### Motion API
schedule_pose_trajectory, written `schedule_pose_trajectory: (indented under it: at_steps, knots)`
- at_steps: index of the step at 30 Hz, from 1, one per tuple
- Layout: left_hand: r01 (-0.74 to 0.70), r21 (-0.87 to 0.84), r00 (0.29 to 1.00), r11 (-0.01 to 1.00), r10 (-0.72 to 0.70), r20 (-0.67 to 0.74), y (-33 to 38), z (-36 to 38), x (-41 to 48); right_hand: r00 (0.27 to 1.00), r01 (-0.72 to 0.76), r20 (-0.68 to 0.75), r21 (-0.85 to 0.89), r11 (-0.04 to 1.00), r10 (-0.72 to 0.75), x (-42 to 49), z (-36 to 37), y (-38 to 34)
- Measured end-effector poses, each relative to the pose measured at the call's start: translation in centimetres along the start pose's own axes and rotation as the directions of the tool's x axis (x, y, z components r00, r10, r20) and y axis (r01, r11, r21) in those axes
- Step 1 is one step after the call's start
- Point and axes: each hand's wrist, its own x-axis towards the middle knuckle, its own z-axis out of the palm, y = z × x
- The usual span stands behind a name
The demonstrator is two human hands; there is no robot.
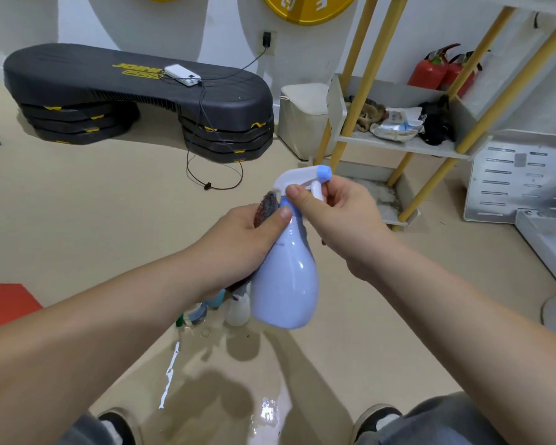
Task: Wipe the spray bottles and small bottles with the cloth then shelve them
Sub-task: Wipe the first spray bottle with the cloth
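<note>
A pale blue spray bottle (286,284) with a white trigger head hangs in mid-air before me. My right hand (337,216) pinches its white trigger head near the blue nozzle. My left hand (247,242) holds a dark cloth (267,203) pressed against the bottle's neck and side. Below the bottle, several small bottles (238,308) stand on the beige floor, partly hidden by my left forearm. To the right stands a shelf (402,146) with yellow posts and white boards.
The shelf holds rags and packets. A black step platform (135,91) with a white power bank and cable lies at the back left. Red fire extinguishers (440,70) stand behind the shelf. A white bin (302,117) and a metal panel (520,178) flank it. The floor near my shoes is wet.
</note>
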Motion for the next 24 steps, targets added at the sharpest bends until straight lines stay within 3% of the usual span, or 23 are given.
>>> schedule_pose_trajectory:
  at_steps: [2,5,9,13,16,18,21,24]
  knots:
    - [0.043,-0.022,0.998,0.999,-0.044,-0.046,-0.3,-0.3,0.6,0.999,0.028,-0.039,-0.044,0.999,-0.030,0.3,-0.1,0.2]
    - [0.253,-0.163,0.954,0.953,-0.275,-0.123,-0.4,-1.5,1.3,0.998,0.056,0.046,-0.170,0.984,-0.049,0.1,0.1,0.2]
    - [0.437,-0.278,0.885,0.855,-0.464,-0.039,-0.4,-2.4,1.3,1.000,-0.002,0.006,-0.185,0.983,0.004,-0.1,0.3,0.1]
    - [0.365,-0.501,0.923,0.785,-0.375,0.085,0.2,-2.3,1.5,0.970,-0.238,0.066,0.049,0.970,0.235,-0.4,0.2,-0.4]
    - [0.288,-0.565,0.953,0.773,-0.289,0.091,0.2,-2.7,1.3,0.944,-0.307,0.174,0.138,0.942,0.282,-0.4,0.7,-0.2]
    - [0.233,-0.482,0.972,0.845,-0.215,0.092,0.0,-2.6,1.1,0.926,-0.342,0.223,0.155,0.927,0.304,-0.3,0.9,0.0]
    - [0.103,-0.201,0.992,0.974,-0.115,-0.049,-0.2,-2.5,1.0,0.916,-0.376,0.236,0.213,0.902,0.326,-0.1,1.1,0.2]
    - [-0.010,0.005,0.989,1.000,0.010,-0.146,-0.6,-2.3,1.0,0.915,-0.387,0.240,0.291,0.875,0.325,0.1,1.0,0.3]
